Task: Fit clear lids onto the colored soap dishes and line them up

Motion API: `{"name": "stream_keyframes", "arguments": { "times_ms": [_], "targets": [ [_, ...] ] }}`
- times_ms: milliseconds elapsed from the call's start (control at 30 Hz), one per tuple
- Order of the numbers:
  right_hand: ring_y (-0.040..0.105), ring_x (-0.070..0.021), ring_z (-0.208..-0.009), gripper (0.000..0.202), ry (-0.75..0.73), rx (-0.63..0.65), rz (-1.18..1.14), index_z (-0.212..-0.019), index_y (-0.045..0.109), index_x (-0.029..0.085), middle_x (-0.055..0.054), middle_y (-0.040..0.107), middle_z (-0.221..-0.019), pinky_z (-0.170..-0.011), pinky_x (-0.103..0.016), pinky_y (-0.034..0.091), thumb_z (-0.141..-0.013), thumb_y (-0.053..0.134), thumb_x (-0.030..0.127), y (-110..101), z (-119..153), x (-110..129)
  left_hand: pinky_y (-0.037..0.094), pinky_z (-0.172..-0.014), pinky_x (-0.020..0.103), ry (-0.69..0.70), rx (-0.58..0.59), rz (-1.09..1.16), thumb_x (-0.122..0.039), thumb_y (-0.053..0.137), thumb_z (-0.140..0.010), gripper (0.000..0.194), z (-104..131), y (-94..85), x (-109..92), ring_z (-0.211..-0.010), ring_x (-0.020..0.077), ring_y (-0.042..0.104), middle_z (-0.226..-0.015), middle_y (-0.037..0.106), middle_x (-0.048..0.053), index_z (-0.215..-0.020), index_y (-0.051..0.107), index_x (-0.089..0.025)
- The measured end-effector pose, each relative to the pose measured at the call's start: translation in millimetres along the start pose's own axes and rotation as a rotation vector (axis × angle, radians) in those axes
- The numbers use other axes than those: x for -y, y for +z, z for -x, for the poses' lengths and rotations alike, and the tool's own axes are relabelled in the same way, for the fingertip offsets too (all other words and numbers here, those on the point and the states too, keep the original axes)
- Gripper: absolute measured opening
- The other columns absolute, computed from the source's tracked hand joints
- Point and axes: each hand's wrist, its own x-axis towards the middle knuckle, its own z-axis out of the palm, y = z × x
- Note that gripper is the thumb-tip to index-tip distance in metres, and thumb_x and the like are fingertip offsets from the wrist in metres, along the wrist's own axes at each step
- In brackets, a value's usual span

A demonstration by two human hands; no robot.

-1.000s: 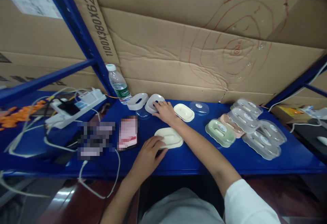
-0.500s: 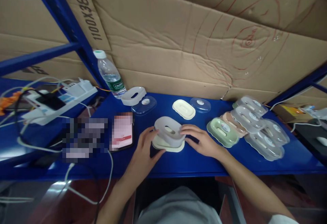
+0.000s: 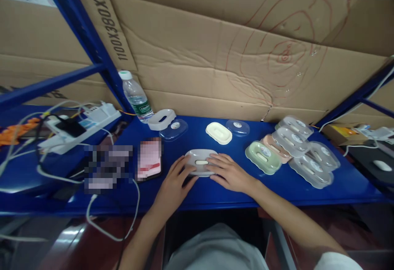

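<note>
A light grey soap dish (image 3: 201,155) with a slot in its middle sits on the blue table in front of me, and a cream strip shows through the slot. At its left end, my left hand (image 3: 175,179) grips the side, fingers bent over the rim and thumb at the near edge. My right hand (image 3: 232,172) holds the right end, its fingers lying over the top and near side. The cream base beneath is now hidden. Behind it lie a loose cream base (image 3: 218,133) and a clear lid (image 3: 238,128).
At the back left stand a water bottle (image 3: 137,97), a second grey dish (image 3: 161,119) and another clear lid (image 3: 174,130). A phone (image 3: 149,159) lies left of my hands. Lidded dishes are stacked at the right, a green one (image 3: 263,158) nearest. Cables and a power strip (image 3: 83,128) fill the far left.
The grey dish has come down flat over the cream base, which no longer shows around it. Both hands have closed in on its ends, and the view has shifted slightly.
</note>
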Motion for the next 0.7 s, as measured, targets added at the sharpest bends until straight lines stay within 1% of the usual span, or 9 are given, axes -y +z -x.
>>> {"name": "stream_keyframes", "arguments": {
  "times_ms": [67, 167, 233, 300, 400, 467, 567, 633, 700],
  "targets": [
    [0.042, -0.0234, -0.154, 0.042, 0.052, -0.036, 0.004, -0.15, 0.057, 0.027, -0.009, 0.054, -0.16, -0.127, -0.05, 0.033, -0.111, 0.049, 0.037, -2.1, -4.5, -6.1, 0.056, -0.11, 0.054, -0.003, -0.005, -0.007, -0.027, 0.063, -0.101, 0.014, -1.4, -1.7, -1.6, -0.139, 0.0319, 0.057, -0.143, 0.063, 0.012, -0.114, 0.067, -0.024],
    [0.042, -0.024, -0.154, 0.046, 0.285, -0.161, 0.064, -0.155, 0.051, 0.023, -0.011, 0.052, -0.161, -0.125, -0.049, 0.036, -0.113, 0.036, 0.029, -5.8, -21.7, -23.7, 0.056, -0.109, 0.054, -0.01, -0.006, -0.018, -0.027, 0.065, -0.099, 0.01, -3.4, -4.9, -5.3, -0.135, 0.0322, 0.058, -0.139, 0.064, 0.011, -0.109, 0.068, -0.024],
    [0.043, -0.0292, -0.154, 0.048, 0.459, -0.21, 0.136, -0.156, 0.05, 0.018, -0.016, 0.049, -0.162, -0.122, -0.052, 0.038, -0.112, 0.035, 0.029, -5.8, -37.3, -37.9, 0.056, -0.108, 0.054, -0.017, -0.012, -0.035, -0.027, 0.068, -0.097, 0.008, -4.2, -6.7, -7.8, -0.13, 0.0324, 0.06, -0.135, 0.065, 0.011, -0.104, 0.068, -0.023],
    [0.041, -0.0363, -0.153, 0.051, 0.579, -0.202, 0.209, -0.156, 0.05, 0.015, -0.019, 0.046, -0.164, -0.121, -0.057, 0.037, -0.11, 0.043, 0.037, -3.5, -50.9, -50.5, 0.057, -0.106, 0.054, -0.024, -0.021, -0.049, -0.027, 0.07, -0.095, 0.007, -4.6, -8.0, -9.8, -0.126, 0.0318, 0.061, -0.131, 0.064, 0.011, -0.101, 0.068, -0.024],
    [0.041, -0.0366, -0.153, 0.05, 0.645, -0.199, 0.273, -0.152, 0.054, 0.016, -0.018, 0.048, -0.163, -0.123, -0.058, 0.033, -0.11, 0.042, 0.04, 0.4, -59.6, -63.9, 0.057, -0.105, 0.053, -0.033, -0.022, -0.052, -0.027, 0.07, -0.095, 0.007, -4.7, -8.8, -10.9, -0.124, 0.0313, 0.06, -0.131, 0.063, 0.011, -0.1, 0.068, -0.024],
    [0.039, -0.034, -0.154, 0.048, 0.704, -0.236, 0.312, -0.154, 0.052, 0.015, -0.018, 0.046, -0.164, -0.124, -0.056, 0.031, -0.109, 0.037, 0.027, 1.7, -57.9, -69.3, 0.056, -0.106, 0.054, -0.031, -0.008, -0.054, -0.027, 0.069, -0.095, 0.007, -4.4, -8.5, -10.3, -0.126, 0.0321, 0.059, -0.132, 0.062, 0.012, -0.102, 0.067, -0.024],
    [0.036, -0.0385, -0.155, 0.062, 0.821, -0.209, 0.351, -0.159, 0.041, 0.006, -0.027, 0.041, -0.164, -0.123, -0.063, 0.027, -0.097, 0.042, 0.01, 2.1, -51.3, -71.6, 0.054, -0.107, 0.055, -0.025, 0.004, -0.052, -0.028, 0.068, -0.096, 0.008, -3.8, -7.3, -8.7, -0.128, 0.033, 0.058, -0.134, 0.061, 0.012, -0.103, 0.067, -0.023],
    [0.044, -0.0384, -0.149, 0.07, 0.813, -0.155, 0.324, -0.161, 0.038, 0.007, -0.027, 0.05, -0.158, -0.121, -0.065, 0.029, -0.091, 0.044, 0.006, 2.1, -48.3, -70.1, 0.054, -0.107, 0.055, -0.026, 0.003, -0.045, -0.028, 0.067, -0.097, 0.009, -3.4, -6.8, -8.0, -0.128, 0.0329, 0.058, -0.134, 0.061, 0.012, -0.104, 0.067, -0.023],
    [0.051, -0.0342, -0.143, 0.073, 0.742, -0.18, 0.288, -0.161, 0.04, 0.014, -0.022, 0.057, -0.153, -0.12, -0.061, 0.032, -0.089, 0.043, 0.004, 1.8, -47.3, -68.6, 0.055, -0.107, 0.055, -0.023, 0.003, -0.041, -0.028, 0.067, -0.097, 0.01, -3.4, -6.9, -8.0, -0.128, 0.0327, 0.058, -0.135, 0.061, 0.012, -0.106, 0.066, -0.023]
  ]
}}
